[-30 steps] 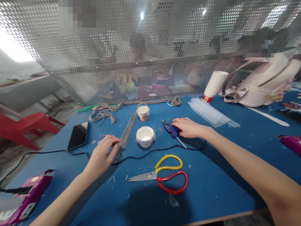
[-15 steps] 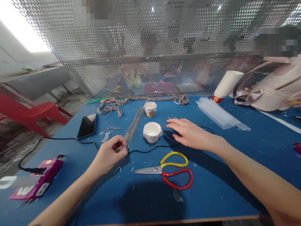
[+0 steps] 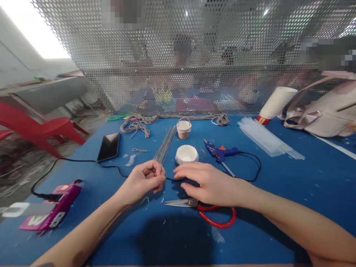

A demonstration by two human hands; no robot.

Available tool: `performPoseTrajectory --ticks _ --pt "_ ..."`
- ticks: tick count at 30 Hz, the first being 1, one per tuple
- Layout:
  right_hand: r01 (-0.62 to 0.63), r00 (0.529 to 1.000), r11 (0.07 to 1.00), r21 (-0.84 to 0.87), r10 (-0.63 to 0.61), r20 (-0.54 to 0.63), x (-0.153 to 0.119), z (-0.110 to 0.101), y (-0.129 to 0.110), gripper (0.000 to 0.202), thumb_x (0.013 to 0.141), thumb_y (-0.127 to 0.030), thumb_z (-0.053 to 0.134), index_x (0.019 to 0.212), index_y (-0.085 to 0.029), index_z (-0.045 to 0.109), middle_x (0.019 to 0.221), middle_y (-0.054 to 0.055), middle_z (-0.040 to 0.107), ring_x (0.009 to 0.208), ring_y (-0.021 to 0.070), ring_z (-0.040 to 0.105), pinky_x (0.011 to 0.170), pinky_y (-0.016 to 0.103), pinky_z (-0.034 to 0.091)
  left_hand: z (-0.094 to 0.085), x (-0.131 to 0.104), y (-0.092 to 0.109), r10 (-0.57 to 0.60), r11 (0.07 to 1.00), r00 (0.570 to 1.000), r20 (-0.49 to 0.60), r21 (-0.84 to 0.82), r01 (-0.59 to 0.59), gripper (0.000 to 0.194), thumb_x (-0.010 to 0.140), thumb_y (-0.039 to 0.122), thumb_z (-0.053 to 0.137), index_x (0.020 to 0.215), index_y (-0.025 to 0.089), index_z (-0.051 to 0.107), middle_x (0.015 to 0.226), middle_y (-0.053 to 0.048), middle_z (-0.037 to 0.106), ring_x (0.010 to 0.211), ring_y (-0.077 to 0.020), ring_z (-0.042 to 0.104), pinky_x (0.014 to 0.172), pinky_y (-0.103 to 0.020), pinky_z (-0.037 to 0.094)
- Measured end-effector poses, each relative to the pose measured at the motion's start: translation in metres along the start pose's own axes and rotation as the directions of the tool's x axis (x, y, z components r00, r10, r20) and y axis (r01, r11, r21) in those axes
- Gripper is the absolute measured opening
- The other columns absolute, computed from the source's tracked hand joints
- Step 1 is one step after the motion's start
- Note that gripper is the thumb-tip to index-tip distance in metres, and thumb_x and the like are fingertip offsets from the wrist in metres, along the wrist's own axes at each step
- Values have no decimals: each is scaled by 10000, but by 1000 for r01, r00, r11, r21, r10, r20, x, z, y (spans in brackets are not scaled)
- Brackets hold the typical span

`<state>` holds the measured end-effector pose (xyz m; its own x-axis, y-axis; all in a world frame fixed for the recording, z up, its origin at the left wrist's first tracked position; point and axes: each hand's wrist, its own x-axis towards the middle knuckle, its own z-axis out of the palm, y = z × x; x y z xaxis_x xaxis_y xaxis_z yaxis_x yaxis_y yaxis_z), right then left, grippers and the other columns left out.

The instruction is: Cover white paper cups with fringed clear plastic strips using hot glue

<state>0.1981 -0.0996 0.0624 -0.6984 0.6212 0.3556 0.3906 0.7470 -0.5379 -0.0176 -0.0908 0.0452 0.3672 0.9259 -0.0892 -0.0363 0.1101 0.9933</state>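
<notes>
My left hand [image 3: 146, 179] is closed in a pinch by the near end of a bundle of thin grey wires [image 3: 165, 144]; what its fingers hold, if anything, is too small to make out. My right hand [image 3: 204, 181] hovers with its fingers stretched and apart, over the yellow handle of the scissors. Its fingers hide the front of a white paper cup base [image 3: 187, 154] with a ruffled side. The scissors [image 3: 219, 223] lie with blades pointing left and a red handle showing. Behind the cup base stands a small brown basket [image 3: 184, 130] with a white lining and a handle.
A blue glue gun [image 3: 221, 152] with a black cord lies to the right. Farther right are translucent strips [image 3: 267, 137], stacked paper cups [image 3: 278, 102] and a pale bag [image 3: 328, 107]. On the left lie a phone [image 3: 109, 146] and a purple power bank [image 3: 59, 205]. Grey cord [image 3: 136, 124] runs along the back.
My right hand has moved left and nearer to me, from beside the cup base to over the scissors, uncovering the glue gun. My left hand stays pinched. The view has shifted slightly.
</notes>
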Motion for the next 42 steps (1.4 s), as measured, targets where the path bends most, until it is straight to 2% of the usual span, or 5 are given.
performPoseTrajectory --ticks 10,19,29,36,42 --pt "10 974 674 739 162 -161 10 37 -4 94 774 -226 683 845 -165 672 745 3 638 717 128 622 708 284 530 9 3 -20 -108 881 926 362 -396 258 402 596 274 830 735 168 468 570 29 640 386 -88 591 338 -135 464" --pt "-74 890 211 975 455 -31 3 72 -5 238 833 -394 601 773 -181 511 531 -65 559 470 106 590 524 315 576 30 9 -43 -139 877 961 241 -421 232 338 721 377 723 720 193 440 392 56 580 307 -81 510 278 -121 404" --pt "-296 898 412 862 427 105 8 46 -3 300 862 -436 532 734 -165 540 530 -38 578 519 110 613 536 235 510 25 0 -32 -127 952 977 173 -256 169 338 660 329 774 690 159 483 516 5 661 400 -106 589 344 -171 483" --pt "-124 983 722 681 181 -13 4 33 7 96 790 -245 663 793 -152 685 761 25 668 697 121 627 671 243 490 10 0 -28 -197 923 951 239 -282 262 367 586 266 830 715 161 503 514 32 636 439 -120 616 370 -192 516" --pt "-284 957 639 715 140 255 1 41 2 171 821 -301 624 741 -150 621 676 11 662 660 120 636 626 219 485 3 -2 -33 -268 927 849 455 -119 356 353 573 185 827 705 151 501 599 -26 715 518 -142 672 448 -194 534"
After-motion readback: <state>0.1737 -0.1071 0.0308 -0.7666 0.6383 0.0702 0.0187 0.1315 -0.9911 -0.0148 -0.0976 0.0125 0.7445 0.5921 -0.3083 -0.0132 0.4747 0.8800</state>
